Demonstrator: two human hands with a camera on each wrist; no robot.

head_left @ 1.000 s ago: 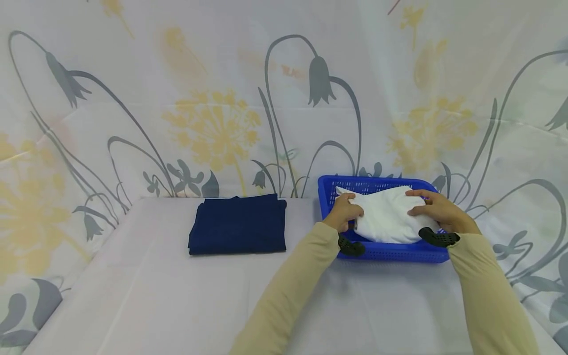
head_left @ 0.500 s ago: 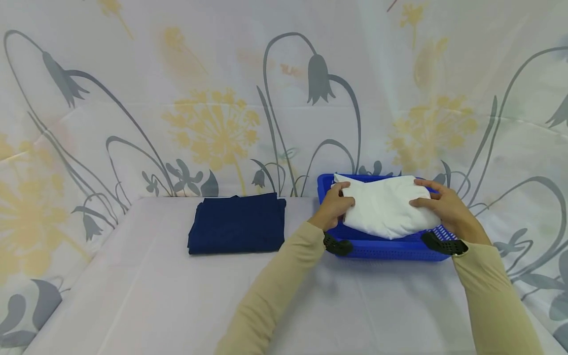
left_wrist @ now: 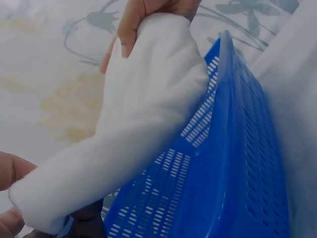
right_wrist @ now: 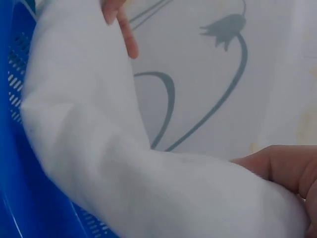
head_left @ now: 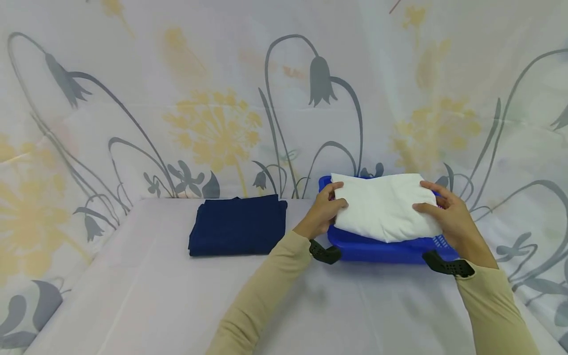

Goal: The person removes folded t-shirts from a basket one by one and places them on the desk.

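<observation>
A folded white cloth (head_left: 383,207) is held up over the blue plastic basket (head_left: 386,252), covering most of the basket's inside in the head view. My left hand (head_left: 323,211) grips the cloth's left end, thumb on the near face. At the opposite end, my right hand (head_left: 454,219) pinches it between thumb and fingers. From the left wrist, the cloth (left_wrist: 148,99) sags in the middle, above the perforated basket wall (left_wrist: 218,148). In the right wrist view, both ends of the cloth (right_wrist: 99,124) are gripped; the fingers behind it are partly hidden.
A folded navy cloth (head_left: 237,226) lies on the white-covered table (head_left: 177,301), left of the basket. Behind the table hangs a floral-printed curtain (head_left: 248,74). Black straps (head_left: 448,265) sit at both wrists.
The white cloth has risen out of the basket and been pulled wider and flatter. My hands have moved further apart, the left one leftward. The navy cloth stays put.
</observation>
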